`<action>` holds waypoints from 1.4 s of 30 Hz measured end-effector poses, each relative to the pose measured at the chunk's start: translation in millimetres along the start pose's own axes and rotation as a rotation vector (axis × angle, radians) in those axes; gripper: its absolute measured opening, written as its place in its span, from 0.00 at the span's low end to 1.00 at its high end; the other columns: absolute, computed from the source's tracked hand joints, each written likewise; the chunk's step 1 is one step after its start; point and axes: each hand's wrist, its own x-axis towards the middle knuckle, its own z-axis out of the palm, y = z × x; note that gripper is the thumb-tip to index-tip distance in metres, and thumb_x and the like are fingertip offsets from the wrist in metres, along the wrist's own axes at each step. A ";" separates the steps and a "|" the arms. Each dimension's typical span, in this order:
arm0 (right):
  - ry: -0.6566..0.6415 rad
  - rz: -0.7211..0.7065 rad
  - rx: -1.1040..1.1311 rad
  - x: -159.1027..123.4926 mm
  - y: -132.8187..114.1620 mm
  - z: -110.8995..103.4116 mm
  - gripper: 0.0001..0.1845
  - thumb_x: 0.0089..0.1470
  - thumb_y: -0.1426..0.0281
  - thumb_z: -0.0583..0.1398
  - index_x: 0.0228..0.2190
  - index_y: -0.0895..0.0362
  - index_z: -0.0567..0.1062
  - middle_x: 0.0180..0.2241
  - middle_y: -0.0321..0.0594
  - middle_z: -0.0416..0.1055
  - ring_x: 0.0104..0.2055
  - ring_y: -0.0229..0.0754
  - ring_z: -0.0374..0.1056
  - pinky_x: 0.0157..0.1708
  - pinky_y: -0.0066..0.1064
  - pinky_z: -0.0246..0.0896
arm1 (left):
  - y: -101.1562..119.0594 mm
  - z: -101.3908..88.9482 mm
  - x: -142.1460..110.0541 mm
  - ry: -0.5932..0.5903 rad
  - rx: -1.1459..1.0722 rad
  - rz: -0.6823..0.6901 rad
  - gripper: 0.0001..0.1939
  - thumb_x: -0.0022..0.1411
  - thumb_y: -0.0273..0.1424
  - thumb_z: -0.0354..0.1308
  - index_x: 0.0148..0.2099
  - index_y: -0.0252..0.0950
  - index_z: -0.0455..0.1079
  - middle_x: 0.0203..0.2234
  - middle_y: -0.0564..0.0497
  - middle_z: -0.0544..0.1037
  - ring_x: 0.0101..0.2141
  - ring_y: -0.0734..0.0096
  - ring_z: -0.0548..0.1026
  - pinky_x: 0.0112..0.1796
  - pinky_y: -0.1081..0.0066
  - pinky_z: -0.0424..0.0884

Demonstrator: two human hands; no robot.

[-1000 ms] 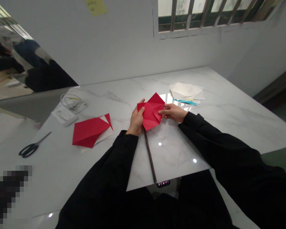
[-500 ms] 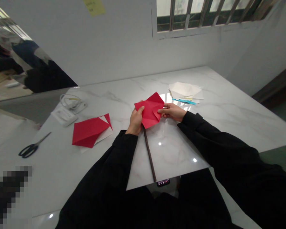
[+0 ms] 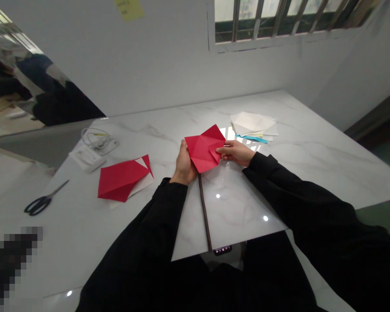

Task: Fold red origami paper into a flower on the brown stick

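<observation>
A folded red paper (image 3: 205, 151) with pointed corners is held up above the table between my two hands. My left hand (image 3: 183, 165) is at its left edge, thumb raised beside the paper and fingers curled behind it, mostly hidden. On the right edge, my right hand (image 3: 236, 151) pinches a folded flap between thumb and fingers. A thin dark brown stick (image 3: 203, 212) runs down from under the paper to the table's front edge; its upper end is hidden.
Left on the marble-patterned table (image 3: 295, 177) lie red paper sheets (image 3: 120, 177) over white ones, black-handled scissors (image 3: 45, 203) and a white box (image 3: 87, 158) with a cable. White papers (image 3: 251, 123) with a blue strip (image 3: 253, 139) lie behind my right hand. A phone (image 3: 222, 250) shows below the edge.
My left thumb has lifted off the front of the red paper to its left side. The paper has shifted slightly right and up, and the stick's lower end slightly left. My right hand keeps its pinch.
</observation>
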 end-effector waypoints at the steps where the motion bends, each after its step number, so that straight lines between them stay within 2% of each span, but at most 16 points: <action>1: 0.007 -0.003 0.006 0.1 0.4 -0.1 0.11 0.50 0.73 0.76 0.36 0.58 0.82 0.29 0.37 0.78 0.27 0.32 0.70 0.27 0.22 0.70 | -0.4 -0.2 0.2 -0.001 0.000 -0.001 0.32 0.74 0.58 0.53 0.57 0.34 0.76 0.52 0.36 0.85 0.59 0.45 0.80 0.57 0.51 0.79; 8: 0.016 0.004 0.014 2.1 2.8 -2.9 0.12 0.51 0.72 0.76 0.37 0.58 0.82 0.31 0.39 0.79 0.28 0.33 0.71 0.28 0.23 0.71 | -0.2 -4.3 -0.7 -0.054 0.020 -0.034 0.36 0.71 0.62 0.54 0.58 0.35 0.77 0.53 0.34 0.84 0.62 0.38 0.78 0.59 0.45 0.77; 10: 0.012 0.003 0.011 3.0 3.6 -3.7 0.12 0.51 0.72 0.76 0.37 0.58 0.82 0.32 0.39 0.79 0.29 0.34 0.71 0.29 0.23 0.72 | 0.2 -3.8 -1.2 -0.068 0.018 -0.039 0.34 0.70 0.60 0.56 0.58 0.35 0.77 0.54 0.35 0.84 0.62 0.39 0.77 0.60 0.45 0.77; 16: -0.009 -0.005 -0.007 3.8 5.5 -2.8 0.09 0.52 0.74 0.74 0.37 0.58 0.83 0.32 0.38 0.79 0.28 0.32 0.69 0.29 0.22 0.69 | 0.2 -2.5 -3.9 -0.072 0.017 -0.087 0.18 0.70 0.42 0.64 0.52 0.34 0.78 0.52 0.36 0.85 0.59 0.43 0.80 0.61 0.49 0.77; 19: -0.026 -0.028 -0.037 2.9 5.8 -0.7 0.09 0.52 0.75 0.72 0.37 0.59 0.83 0.34 0.38 0.80 0.28 0.32 0.69 0.28 0.21 0.67 | -0.5 -3.9 -6.0 -0.077 0.045 -0.075 0.14 0.68 0.36 0.67 0.51 0.34 0.78 0.52 0.37 0.85 0.57 0.45 0.82 0.61 0.51 0.77; 25: -0.046 -0.079 -0.117 2.8 6.8 1.5 0.07 0.51 0.75 0.70 0.35 0.58 0.84 0.30 0.36 0.78 0.26 0.32 0.66 0.26 0.22 0.63 | -3.4 -4.3 -8.8 -0.112 0.099 -0.053 0.15 0.65 0.35 0.70 0.52 0.34 0.78 0.50 0.37 0.85 0.54 0.45 0.83 0.58 0.52 0.78; 32: -0.032 -0.071 -0.068 2.0 6.8 3.1 0.13 0.50 0.70 0.73 0.40 0.56 0.84 0.36 0.37 0.82 0.29 0.33 0.69 0.28 0.23 0.65 | -4.5 -7.8 -8.8 -0.084 0.188 -0.067 0.22 0.59 0.33 0.73 0.53 0.31 0.76 0.47 0.38 0.86 0.47 0.53 0.84 0.52 0.58 0.78; 37: -0.015 -0.068 -0.013 0.5 6.2 5.4 0.13 0.49 0.70 0.74 0.38 0.56 0.84 0.36 0.38 0.82 0.31 0.34 0.71 0.29 0.23 0.67 | -5.0 -9.1 -8.7 -0.080 0.225 -0.064 0.25 0.56 0.34 0.75 0.53 0.30 0.75 0.45 0.40 0.86 0.44 0.57 0.83 0.50 0.61 0.76; 42: -0.029 -0.085 -0.008 -1.1 5.8 5.7 0.12 0.49 0.69 0.74 0.37 0.57 0.83 0.37 0.38 0.82 0.32 0.35 0.72 0.29 0.23 0.67 | -8.0 -10.8 -8.4 -0.068 0.250 -0.061 0.23 0.54 0.34 0.76 0.49 0.30 0.77 0.45 0.40 0.86 0.44 0.56 0.83 0.51 0.60 0.75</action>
